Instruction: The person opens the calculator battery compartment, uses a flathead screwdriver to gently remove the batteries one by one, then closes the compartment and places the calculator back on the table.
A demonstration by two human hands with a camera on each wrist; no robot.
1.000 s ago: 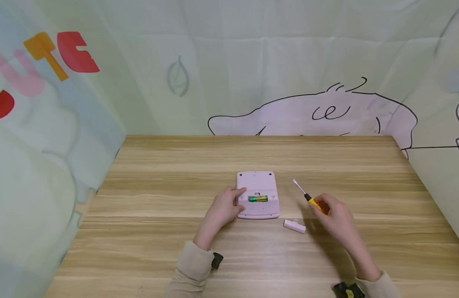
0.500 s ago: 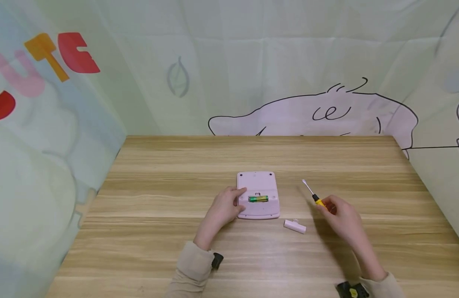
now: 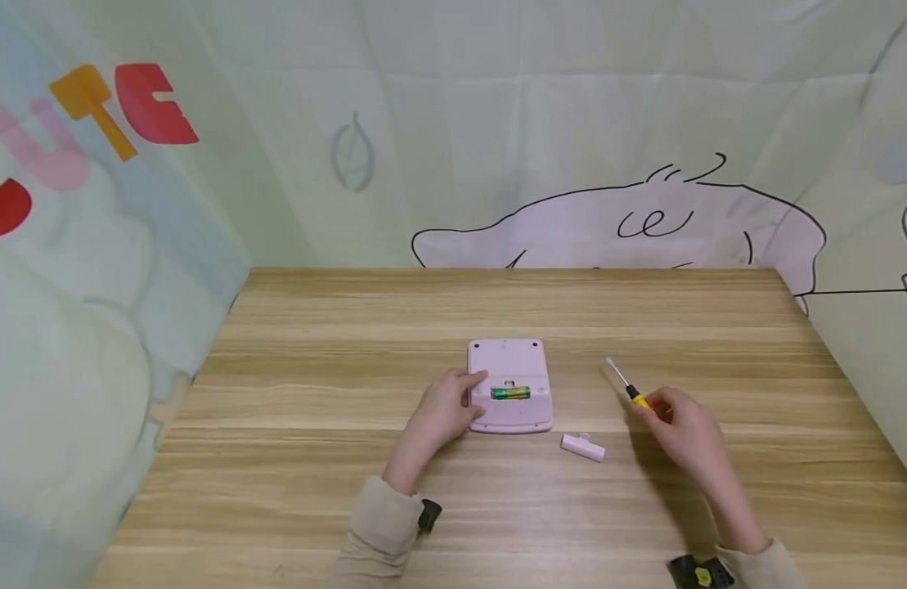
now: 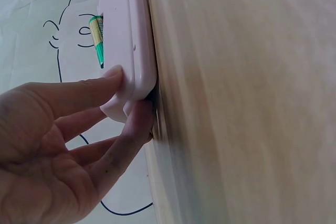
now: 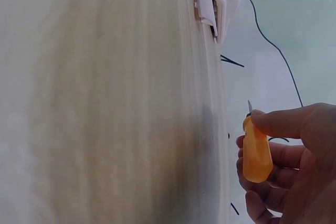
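Observation:
A pale pink calculator lies face down on the wooden table, its small compartment uncovered and a green and gold battery inside. My left hand grips the calculator's left edge; in the left wrist view the thumb lies on its upper face and fingers reach its side. To the right, my right hand holds a screwdriver by its yellow handle, above the table, with the metal shaft pointing away and to the left. Between the hands, close to the calculator's lower right corner, lies the pink battery cover.
The wooden table reaches back to a pale fabric wall printed with cartoon drawings and letters. Dark wrist devices sit at both cuffs, the right one near the bottom of the head view.
My right hand has moved to the right with the screwdriver, farther from the calculator. The left hand, calculator and battery cover have stayed in place.

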